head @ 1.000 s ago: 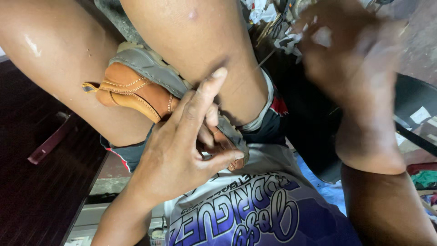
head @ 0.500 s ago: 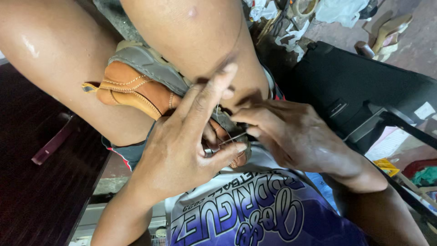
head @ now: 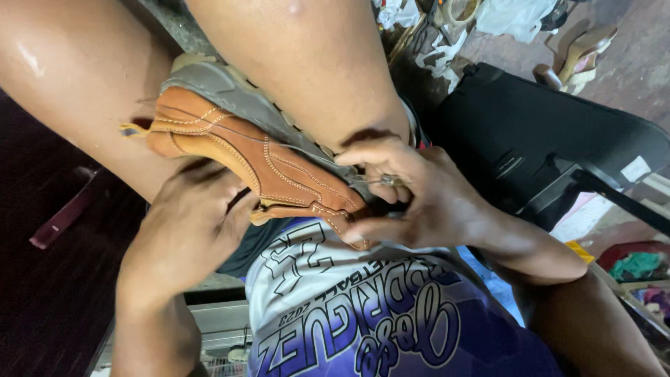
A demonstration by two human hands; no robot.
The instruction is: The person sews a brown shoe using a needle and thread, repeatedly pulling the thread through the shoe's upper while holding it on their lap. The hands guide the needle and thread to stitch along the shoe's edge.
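Pinching a thin metal needle (head: 391, 181), the fingers (head: 380, 188) of the right hand (head: 433, 202) are pressed together on it at the toe end of a tan leather shoe (head: 265, 164). A pale thread (head: 279, 143) runs from that spot back along the upper toward the heel; whether it passes through the needle is hard to tell at this size. The right thumb lies under the toe, against the leather.

The left hand (head: 188, 230) sits below the shoe with its fingers curled up under the upper, closed on the leather and steadying it; the fingertips themselves are hidden behind the shoe.

The shoe lies wedged between the person's bare knees, sole up and toward the right knee, heel loop pointing left. Its grey sole (head: 223, 87) shows a ridged tread.

Below the hands spreads a white and purple printed shirt (head: 349, 314). To the right stands a black bag (head: 551, 139), and beyond it, on the floor (head: 628, 63), lie a pale heeled shoe (head: 576, 56) and scraps of white cloth (head: 516, 14).
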